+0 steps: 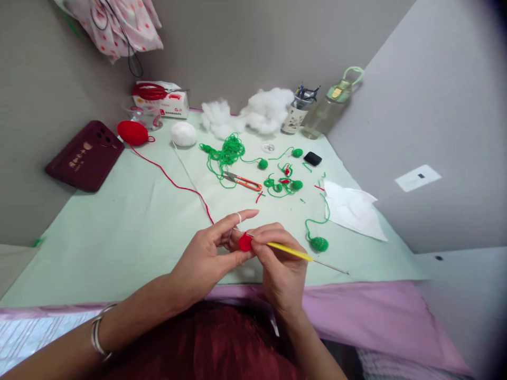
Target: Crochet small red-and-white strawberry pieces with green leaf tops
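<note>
My left hand (209, 256) pinches a small red crocheted piece (245, 242) between thumb and fingers, with white yarn looped round its raised index finger. My right hand (281, 264) grips a crochet hook with a yellow handle (291, 251); its front end meets the red piece, and its rear metal end points right. Red yarn (178, 186) runs from a red ball (133, 133) at the back left toward my left hand. White yarn comes from a white ball (184, 134) beside it. My fingertips partly cover the red piece.
Orange snips (247, 183) lie beside tangled green yarn (229, 150). Several green crocheted pieces, one a ball (319, 244), lie on the right, near white paper (354, 208). Behind are white stuffing (267, 111), a bottle (328, 108), a pen cup (295, 116) and a dark red phone (87, 155).
</note>
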{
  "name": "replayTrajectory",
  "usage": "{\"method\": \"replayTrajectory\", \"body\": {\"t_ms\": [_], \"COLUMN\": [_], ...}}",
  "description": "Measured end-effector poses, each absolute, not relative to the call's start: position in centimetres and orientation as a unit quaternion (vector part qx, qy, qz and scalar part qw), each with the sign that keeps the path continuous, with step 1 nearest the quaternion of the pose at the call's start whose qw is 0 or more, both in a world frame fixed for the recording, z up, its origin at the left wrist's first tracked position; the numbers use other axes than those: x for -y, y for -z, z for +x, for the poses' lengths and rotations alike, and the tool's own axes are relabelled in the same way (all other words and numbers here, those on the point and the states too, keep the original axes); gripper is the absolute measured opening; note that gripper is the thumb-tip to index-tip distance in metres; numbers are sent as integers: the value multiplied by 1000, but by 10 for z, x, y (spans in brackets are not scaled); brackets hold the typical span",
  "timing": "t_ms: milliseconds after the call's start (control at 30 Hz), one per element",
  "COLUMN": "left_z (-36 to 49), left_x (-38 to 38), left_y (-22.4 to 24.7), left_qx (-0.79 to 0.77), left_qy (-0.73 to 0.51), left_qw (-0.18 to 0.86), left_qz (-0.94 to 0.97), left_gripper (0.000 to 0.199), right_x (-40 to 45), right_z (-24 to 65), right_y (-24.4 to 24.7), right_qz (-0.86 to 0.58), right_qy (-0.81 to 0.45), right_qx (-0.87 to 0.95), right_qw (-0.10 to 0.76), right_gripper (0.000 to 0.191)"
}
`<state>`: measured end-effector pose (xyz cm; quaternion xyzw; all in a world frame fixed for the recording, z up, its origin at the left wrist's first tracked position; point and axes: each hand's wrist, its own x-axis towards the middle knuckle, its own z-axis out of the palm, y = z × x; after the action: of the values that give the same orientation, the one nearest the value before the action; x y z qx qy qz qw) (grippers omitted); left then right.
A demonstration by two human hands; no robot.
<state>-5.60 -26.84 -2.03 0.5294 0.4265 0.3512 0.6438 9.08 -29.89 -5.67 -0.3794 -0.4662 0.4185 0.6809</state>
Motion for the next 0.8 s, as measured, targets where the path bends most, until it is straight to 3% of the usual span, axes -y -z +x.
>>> {"method": "replayTrajectory", "body": {"t_ms": [200, 400, 633, 800], "left_z": [-69, -76, -59, -60], "left_x": [262, 263, 270, 269], "left_y": [21, 22, 25, 23], "left_qx": [-381, -361, -398, -398], "left_qy": [-322, -371, -445, -424], "left_qw": [682, 713, 688, 717], "left_qz": [534, 473, 413, 383], "left_gripper": [55, 41, 46, 48], "right_x": [298, 297, 302, 306], "right_z": [91, 90, 86, 93], "right_y": [55, 56, 54, 50], "right_qz": [-375, -376, -426, -445], "right_qy": [-419, -413, -325, -285], "right_qx": [455, 456, 511, 573], "right_qw": [690, 692, 672, 626], "right_gripper": [20, 22, 23, 22]}}
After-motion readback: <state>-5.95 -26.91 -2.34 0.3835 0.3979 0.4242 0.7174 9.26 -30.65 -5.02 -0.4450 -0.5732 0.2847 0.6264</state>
